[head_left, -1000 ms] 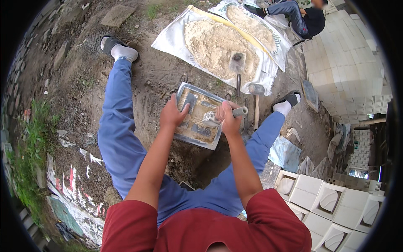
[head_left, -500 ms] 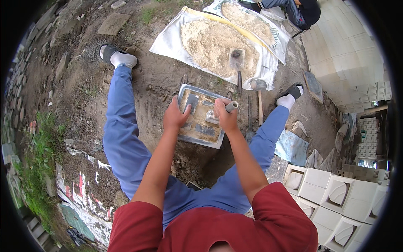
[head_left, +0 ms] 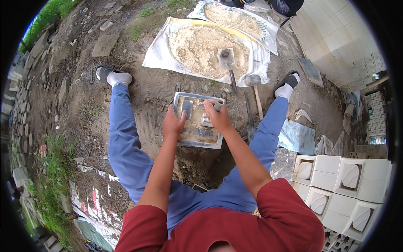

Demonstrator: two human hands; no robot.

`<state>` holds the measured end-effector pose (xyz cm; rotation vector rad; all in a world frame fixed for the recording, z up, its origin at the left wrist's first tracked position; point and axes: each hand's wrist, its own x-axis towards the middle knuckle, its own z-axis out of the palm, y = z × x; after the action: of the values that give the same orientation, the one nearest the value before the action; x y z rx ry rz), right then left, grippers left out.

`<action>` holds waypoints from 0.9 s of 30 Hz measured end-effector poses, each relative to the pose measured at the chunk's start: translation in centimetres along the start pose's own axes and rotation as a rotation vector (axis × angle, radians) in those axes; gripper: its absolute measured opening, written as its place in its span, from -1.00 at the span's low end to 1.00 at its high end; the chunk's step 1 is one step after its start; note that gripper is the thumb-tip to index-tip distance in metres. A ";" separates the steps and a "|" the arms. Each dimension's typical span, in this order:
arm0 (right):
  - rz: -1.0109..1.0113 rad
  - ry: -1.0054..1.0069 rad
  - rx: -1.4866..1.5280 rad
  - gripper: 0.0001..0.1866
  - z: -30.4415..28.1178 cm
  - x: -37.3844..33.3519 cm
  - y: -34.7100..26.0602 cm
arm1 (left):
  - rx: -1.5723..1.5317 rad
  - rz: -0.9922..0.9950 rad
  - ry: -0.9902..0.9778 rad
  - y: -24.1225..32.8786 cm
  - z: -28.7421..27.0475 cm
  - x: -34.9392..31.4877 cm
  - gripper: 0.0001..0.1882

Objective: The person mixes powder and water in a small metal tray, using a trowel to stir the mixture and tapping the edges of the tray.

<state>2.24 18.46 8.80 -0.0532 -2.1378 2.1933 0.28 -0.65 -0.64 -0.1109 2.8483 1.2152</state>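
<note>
Between my legs lies a square metal mould (head_left: 197, 144) on the soil, filled with damp sandy mix and several dark flat plates, one of them a dark plate (head_left: 187, 108) by my left thumb. My left hand (head_left: 173, 122) rests along the mould's left side, fingers mostly hidden, thumb apart and pointing over it. My right hand (head_left: 217, 116) is closed around a hand tool with a grey pipe handle (head_left: 218, 104). Its pale, block-shaped head (head_left: 206, 121) sits over the mix near the mould's middle; whether it touches is unclear.
Ahead, sacks (head_left: 157, 54) are spread under heaps of pale sand (head_left: 197, 44), with a flat shovel (head_left: 226, 60) lying on one heap. A mallet (head_left: 253, 80) lies right of the mould. White patterned blocks (head_left: 331, 168) stack at the right. Another person's dark clothing (head_left: 287, 6) shows at the top.
The whole view has shifted and turned slightly. My left hand stays at the mould's side, and my right hand still grips the tool, its head in nearly the same spot over the mix.
</note>
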 end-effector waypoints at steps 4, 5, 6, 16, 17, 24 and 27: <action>-0.025 -0.012 0.160 -0.62 -0.2 -0.1 -4.6 | -0.055 0.033 0.051 0.6 -0.5 -0.2 -0.38; -0.023 -0.007 0.165 -0.62 -0.2 -0.2 -5.3 | -0.049 0.035 0.047 0.6 -0.5 -0.4 -0.38; -0.057 -0.020 0.081 -0.61 -0.1 -0.2 -5.8 | -0.043 0.019 0.049 0.6 -0.6 -0.5 -0.37; -0.147 -0.042 -0.158 -0.65 0.3 0.5 -0.7 | -0.052 0.020 -0.007 0.7 -0.3 0.0 -0.37; -0.151 -0.041 -0.156 -0.65 0.0 0.6 -0.9 | -0.050 0.024 -0.004 0.5 -0.2 0.0 -0.37; -0.104 -0.016 -0.032 -0.59 -1.2 1.1 -5.0 | -0.017 0.035 0.008 0.3 -0.2 0.2 -0.18; -0.283 -0.115 -0.263 -0.57 -1.3 0.8 0.1 | -0.006 0.163 0.080 0.6 0.1 0.3 -0.17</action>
<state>1.54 19.79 8.65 0.3460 -2.3141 1.7927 -0.04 -0.19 -0.34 0.0752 2.9742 1.2744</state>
